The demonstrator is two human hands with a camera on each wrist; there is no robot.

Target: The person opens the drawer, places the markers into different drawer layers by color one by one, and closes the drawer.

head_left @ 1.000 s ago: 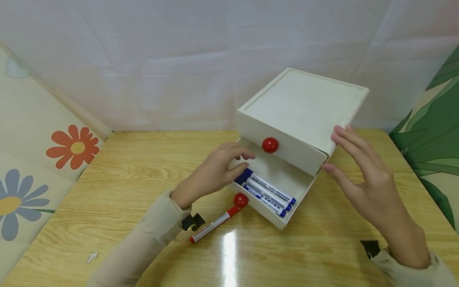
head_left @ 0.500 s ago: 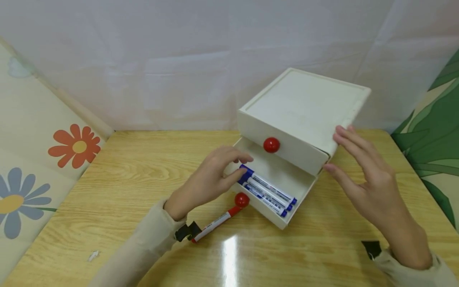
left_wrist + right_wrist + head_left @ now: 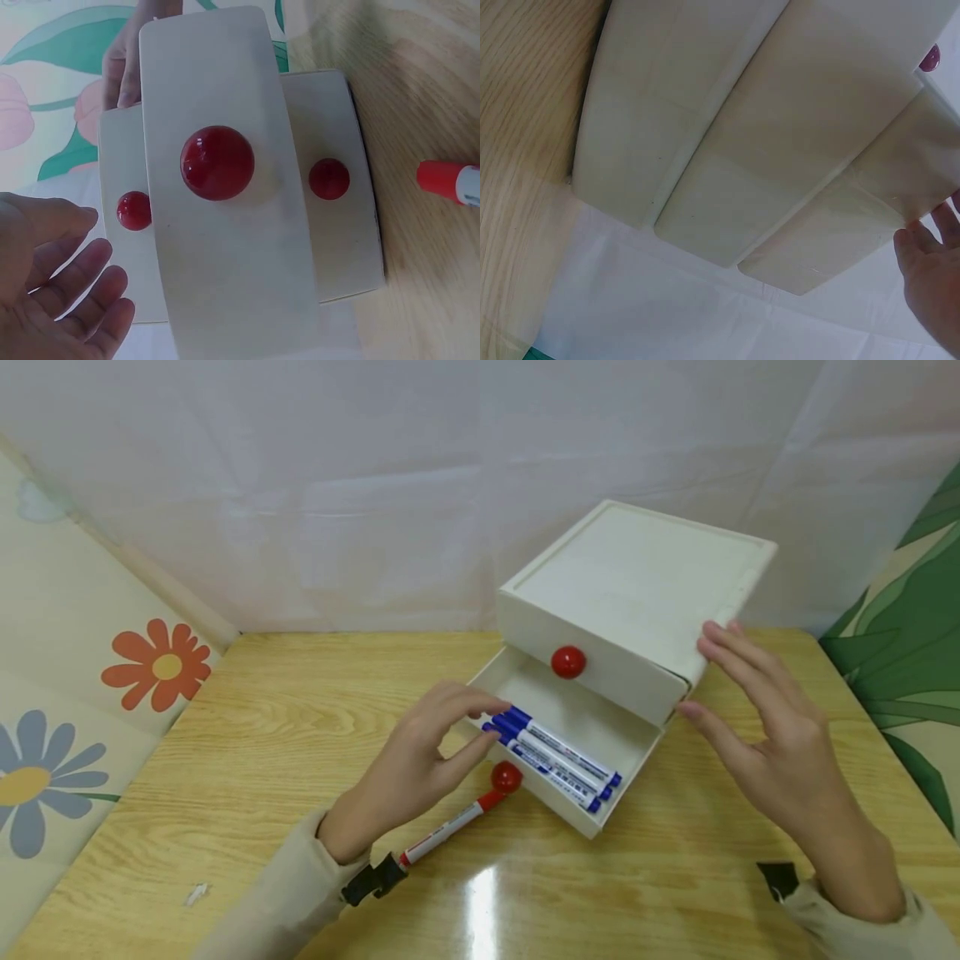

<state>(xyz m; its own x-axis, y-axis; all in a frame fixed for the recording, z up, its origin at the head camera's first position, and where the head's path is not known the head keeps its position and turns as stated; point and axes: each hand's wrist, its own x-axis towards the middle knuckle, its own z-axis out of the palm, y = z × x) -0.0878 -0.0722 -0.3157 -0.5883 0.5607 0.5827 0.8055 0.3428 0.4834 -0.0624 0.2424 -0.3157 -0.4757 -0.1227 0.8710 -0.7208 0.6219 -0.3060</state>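
A white drawer cabinet [image 3: 645,577] with red knobs stands at an angle on the table, its middle drawer [image 3: 592,718] pulled out. Three blue-capped whiteboard markers [image 3: 558,764] lie side by side in that drawer. My left hand [image 3: 408,760] hovers at the drawer's left edge, thumb and fingers apart around the cap ends; in the left wrist view this hand [image 3: 56,292] is loosely bent with nothing in it. My right hand [image 3: 783,752] touches the cabinet's upper right side with nearly straight fingers, the thumb by the front corner. The right wrist view shows these fingers [image 3: 922,244] against the top tier.
A red marker [image 3: 446,831] lies on the wooden table [image 3: 315,693] below the pulled-out drawer, near my left cuff. A small white scrap [image 3: 196,894] is at the left. White cloth [image 3: 360,502] hangs behind the cabinet.
My left hand has drawn back down and left from inside the drawer, uncovering the blue caps. The right hand keeps its place; the markers look unmoved.
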